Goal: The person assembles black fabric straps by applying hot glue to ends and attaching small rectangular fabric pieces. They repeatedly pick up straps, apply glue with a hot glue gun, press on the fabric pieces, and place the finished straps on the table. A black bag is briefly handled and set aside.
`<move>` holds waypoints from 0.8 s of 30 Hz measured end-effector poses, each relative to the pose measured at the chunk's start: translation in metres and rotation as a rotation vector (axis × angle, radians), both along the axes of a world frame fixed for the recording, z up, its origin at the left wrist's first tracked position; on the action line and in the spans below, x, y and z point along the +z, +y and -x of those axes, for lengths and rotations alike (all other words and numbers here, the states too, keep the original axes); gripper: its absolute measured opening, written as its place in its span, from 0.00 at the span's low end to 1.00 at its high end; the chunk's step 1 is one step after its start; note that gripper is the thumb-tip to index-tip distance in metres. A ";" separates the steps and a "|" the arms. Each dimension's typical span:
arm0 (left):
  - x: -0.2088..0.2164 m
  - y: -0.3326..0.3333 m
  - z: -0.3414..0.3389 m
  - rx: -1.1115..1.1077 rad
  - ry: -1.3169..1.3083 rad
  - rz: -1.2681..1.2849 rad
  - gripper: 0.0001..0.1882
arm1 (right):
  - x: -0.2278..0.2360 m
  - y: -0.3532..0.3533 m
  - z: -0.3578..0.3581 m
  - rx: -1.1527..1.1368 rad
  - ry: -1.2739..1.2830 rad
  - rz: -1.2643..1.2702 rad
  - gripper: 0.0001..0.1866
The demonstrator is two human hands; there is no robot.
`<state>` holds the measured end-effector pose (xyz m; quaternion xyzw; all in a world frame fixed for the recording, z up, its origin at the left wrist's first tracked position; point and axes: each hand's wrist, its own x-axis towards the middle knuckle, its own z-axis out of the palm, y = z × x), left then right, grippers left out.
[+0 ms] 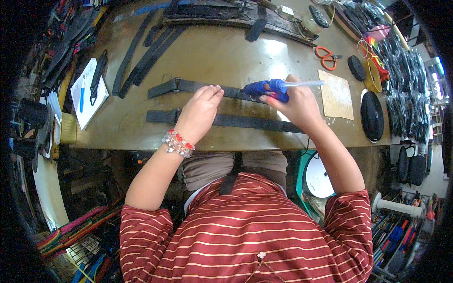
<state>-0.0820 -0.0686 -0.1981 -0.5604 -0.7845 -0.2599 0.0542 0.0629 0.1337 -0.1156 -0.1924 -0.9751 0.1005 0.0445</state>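
My right hand [302, 106] grips a blue glue gun [264, 89], and a pale glue stick [304, 84] juts out of its back end. The gun's nozzle points left, over a black webbing strap [188, 86] that lies across the table. My left hand [200, 111] wears beaded bracelets, and its fingers are pressed together on that strap, left of the nozzle. What lies under those fingertips is hidden. A second black strap [255, 122] runs parallel, closer to me, passing beneath both wrists. Each strap has a dark loop or buckle near its left end.
Orange-handled scissors [325, 57] and a glue-spotted cardboard piece [336, 96] lie to the right, beside a black webbing roll [372, 116]. More black straps [151, 59] lie at the far left, near white paper [85, 101] with a blue pen [82, 100]. A dark board [226, 16] lies along the back.
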 end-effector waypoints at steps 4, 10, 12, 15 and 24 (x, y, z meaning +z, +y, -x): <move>0.000 0.001 0.000 -0.011 0.016 -0.042 0.20 | -0.002 -0.003 0.008 0.029 0.000 -0.059 0.28; -0.003 0.001 0.000 -0.004 -0.007 -0.013 0.18 | 0.007 0.012 -0.014 0.018 -0.054 -0.073 0.26; -0.004 0.002 -0.001 -0.004 -0.018 -0.022 0.18 | 0.012 0.016 -0.020 -0.004 -0.089 -0.109 0.25; -0.002 0.002 -0.003 -0.002 -0.019 -0.038 0.19 | 0.021 0.016 -0.026 0.009 -0.109 -0.107 0.20; -0.002 0.002 -0.003 -0.012 -0.011 -0.128 0.21 | 0.012 -0.024 -0.041 0.168 0.001 0.122 0.23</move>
